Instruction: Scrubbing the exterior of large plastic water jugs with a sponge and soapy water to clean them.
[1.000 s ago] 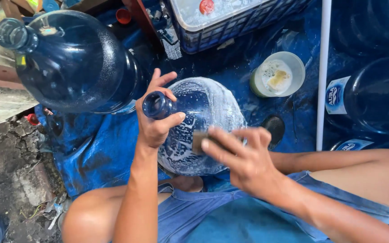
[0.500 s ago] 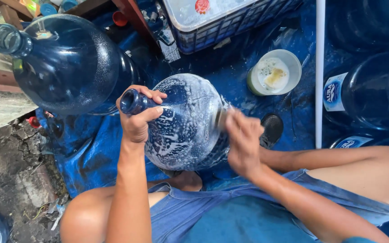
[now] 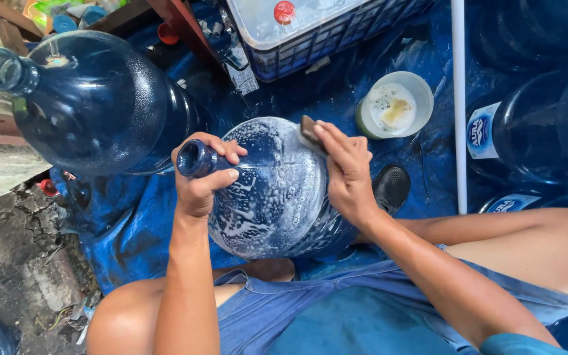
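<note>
A large blue water jug [image 3: 277, 197] lies tilted between my knees, its shoulder covered in white soap foam. My left hand [image 3: 202, 177] is wrapped around its open neck and holds it steady. My right hand [image 3: 343, 171] presses a small dark scrub sponge [image 3: 309, 130] against the jug's upper far side, fingers flat over it. Most of the sponge is hidden under my fingers.
A second big blue jug [image 3: 93, 98] stands at the left. A white bowl of soapy liquid [image 3: 396, 105] sits beyond my right hand, a dark round cap [image 3: 392, 187] beside it. A blue crate [image 3: 317, 33] is behind, more jugs [image 3: 527, 131] at right, a white pipe [image 3: 458, 105] between.
The jug has been turned and its neck shifted left and back toward centre. My right hand with the sponge travelled from the jug's near side, round its right flank, up to the far top.
</note>
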